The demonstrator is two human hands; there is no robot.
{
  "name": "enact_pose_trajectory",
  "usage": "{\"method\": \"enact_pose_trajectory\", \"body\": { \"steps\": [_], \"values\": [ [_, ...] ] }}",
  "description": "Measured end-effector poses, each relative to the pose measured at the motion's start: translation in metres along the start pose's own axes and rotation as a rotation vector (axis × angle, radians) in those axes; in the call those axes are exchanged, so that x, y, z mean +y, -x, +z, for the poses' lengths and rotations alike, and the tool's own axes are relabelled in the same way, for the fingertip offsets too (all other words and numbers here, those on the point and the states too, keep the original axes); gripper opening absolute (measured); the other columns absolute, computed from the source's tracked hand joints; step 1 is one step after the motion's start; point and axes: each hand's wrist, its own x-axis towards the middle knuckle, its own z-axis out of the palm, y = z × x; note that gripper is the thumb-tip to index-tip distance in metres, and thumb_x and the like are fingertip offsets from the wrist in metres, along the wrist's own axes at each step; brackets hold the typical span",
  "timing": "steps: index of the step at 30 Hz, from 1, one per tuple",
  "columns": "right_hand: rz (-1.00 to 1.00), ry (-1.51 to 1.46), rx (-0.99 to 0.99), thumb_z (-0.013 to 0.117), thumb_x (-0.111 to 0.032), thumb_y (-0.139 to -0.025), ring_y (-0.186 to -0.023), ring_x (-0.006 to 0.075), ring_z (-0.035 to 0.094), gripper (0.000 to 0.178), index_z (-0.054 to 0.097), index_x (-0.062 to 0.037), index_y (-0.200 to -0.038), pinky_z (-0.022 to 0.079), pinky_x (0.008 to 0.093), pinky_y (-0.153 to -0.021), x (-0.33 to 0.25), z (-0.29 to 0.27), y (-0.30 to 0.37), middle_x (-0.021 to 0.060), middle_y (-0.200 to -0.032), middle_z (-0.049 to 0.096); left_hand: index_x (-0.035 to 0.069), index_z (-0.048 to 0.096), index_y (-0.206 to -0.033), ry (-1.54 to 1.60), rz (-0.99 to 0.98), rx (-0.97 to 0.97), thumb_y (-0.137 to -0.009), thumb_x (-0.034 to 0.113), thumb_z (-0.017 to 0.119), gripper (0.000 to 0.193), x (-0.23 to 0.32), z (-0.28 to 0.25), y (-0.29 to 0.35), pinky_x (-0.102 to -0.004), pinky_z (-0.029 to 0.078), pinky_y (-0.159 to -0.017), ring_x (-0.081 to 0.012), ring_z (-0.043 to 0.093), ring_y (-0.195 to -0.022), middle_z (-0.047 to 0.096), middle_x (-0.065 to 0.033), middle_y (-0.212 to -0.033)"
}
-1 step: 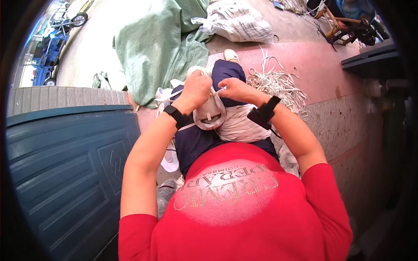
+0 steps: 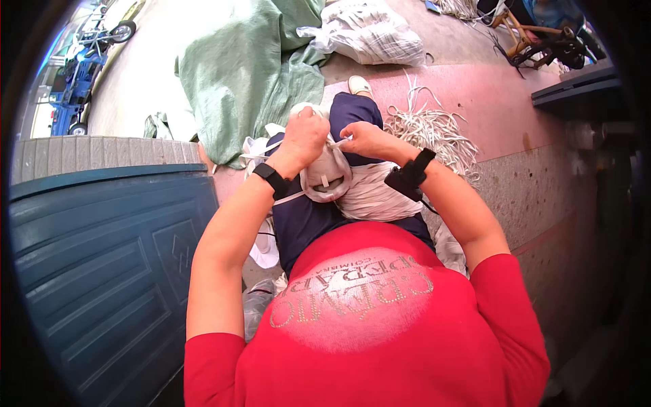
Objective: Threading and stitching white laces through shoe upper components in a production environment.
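A pale beige shoe rests over my left thigh, its heel opening toward me. My left hand is closed over the shoe's upper part; its fingers hide what they grip, and the toe shows just beyond them. Close by on the right, my right hand pinches a white shoelace between thumb and fingertips. The lace runs to the shoe between both hands. A thick bundle of off-white laces lies across my right thigh. Other pale straps or laces stick out left of my left wrist.
A loose heap of white laces lies on the pink floor beyond my right leg. Farther off are a green cloth and a filled clear plastic bag. A blue panelled door stands at left, a dark ledge at right.
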Motion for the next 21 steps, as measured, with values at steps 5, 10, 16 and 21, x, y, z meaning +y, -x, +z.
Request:
{"method": "enact_pose_trajectory", "body": {
  "steps": [5, 10, 16, 21],
  "values": [
    [0.041, -0.012, -0.118, 0.059, -0.023, -0.07, -0.061, 0.0278, 0.057, 0.026, 0.06, 0.0025, -0.073, 0.043, 0.0364, -0.061, -0.001, 0.004, -0.002, 0.0201, -0.062, 0.056, 0.004, 0.05, -0.074, 0.025, -0.08, 0.08, -0.068, 0.005, 0.053, 0.008, -0.01, -0.011, -0.003, -0.0405, 0.044, -0.06, -0.033, 0.054, -0.071, 0.054, -0.0153, -0.068],
    [0.068, 0.144, -0.053, 0.054, -0.026, -0.073, -0.066, 0.0307, 0.06, 0.028, 0.06, 0.0013, -0.073, 0.046, 0.0385, -0.062, -0.025, 0.01, 0.011, 0.0194, -0.067, 0.059, 0.002, 0.055, -0.092, 0.664, -0.294, -0.149, -0.074, 0.01, 0.054, 0.02, -0.005, -0.007, -0.014, -0.0365, 0.046, -0.065, -0.0291, 0.058, -0.07, 0.057, -0.0155, -0.073],
    [-0.188, 0.577, -0.14, 0.048, -0.027, -0.078, -0.061, 0.0359, 0.058, 0.026, 0.056, -0.0038, -0.07, 0.046, 0.0453, -0.057, -0.067, 0.015, 0.059, 0.0177, -0.06, 0.057, 0.004, 0.059, -0.095, 0.434, -0.119, -0.07, -0.075, 0.013, 0.053, 0.022, -0.013, 0.018, -0.012, -0.0375, 0.044, -0.071, -0.0315, 0.056, -0.076, 0.061, -0.0133, -0.075],
    [0.036, 0.416, 0.033, 0.047, -0.035, -0.081, -0.07, 0.0347, 0.058, 0.033, 0.058, -0.0051, -0.073, 0.046, 0.0434, -0.063, -0.044, -0.024, 0.065, 0.0173, -0.069, 0.059, 0.007, 0.059, -0.092, 0.307, -0.379, -0.06, -0.076, 0.022, 0.053, 0.023, -0.038, -0.004, 0.018, -0.0403, 0.042, -0.08, -0.0355, 0.051, -0.092, 0.061, -0.0165, -0.087]
  ]
}}
